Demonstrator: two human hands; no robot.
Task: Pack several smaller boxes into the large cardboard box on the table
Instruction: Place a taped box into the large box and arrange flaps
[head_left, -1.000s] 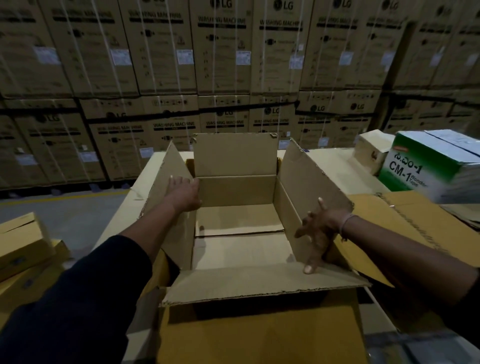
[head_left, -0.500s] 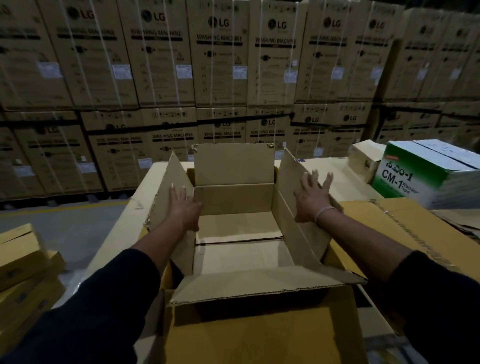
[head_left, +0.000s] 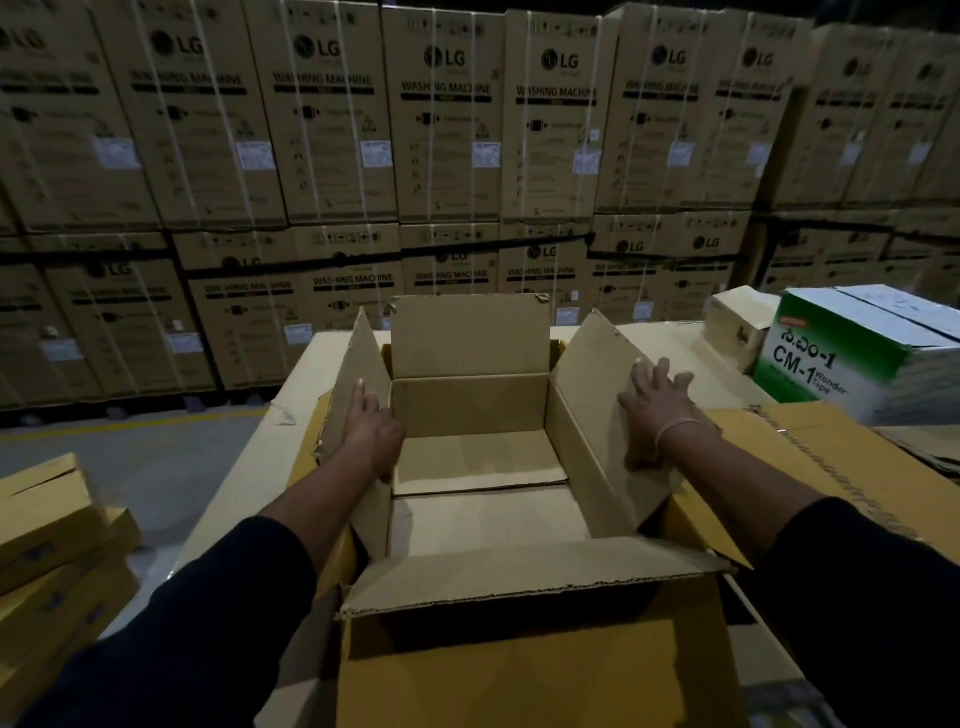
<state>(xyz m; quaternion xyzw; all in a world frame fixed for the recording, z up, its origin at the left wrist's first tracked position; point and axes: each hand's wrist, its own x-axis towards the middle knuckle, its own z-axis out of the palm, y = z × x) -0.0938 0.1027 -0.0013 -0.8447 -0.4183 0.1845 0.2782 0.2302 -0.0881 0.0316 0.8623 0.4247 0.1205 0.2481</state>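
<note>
The large cardboard box (head_left: 470, 410) stands open on the table in front of me, its four flaps up or folded out and nothing inside. My left hand (head_left: 371, 434) rests against the inner face of the left flap (head_left: 356, 374), fingers pointing up. My right hand (head_left: 655, 410) lies flat, fingers spread, on the right flap (head_left: 597, 374), pushing it outward. The near flap (head_left: 530, 577) folds toward me. A small tan box (head_left: 737, 325) and a green-and-white box marked CM-1 (head_left: 852, 353) sit on the table at the right.
Flattened cardboard (head_left: 841, 457) lies on the table right of the big box. Yellow-brown cartons (head_left: 52, 530) are stacked on the floor at the left. A wall of strapped LG washing machine cartons (head_left: 447, 145) fills the background beyond a strip of grey floor (head_left: 130, 457).
My right hand rose from the lower edge of the right flap to its upper face and spread flat, tipping the flap outward. My left hand stayed on the left flap.
</note>
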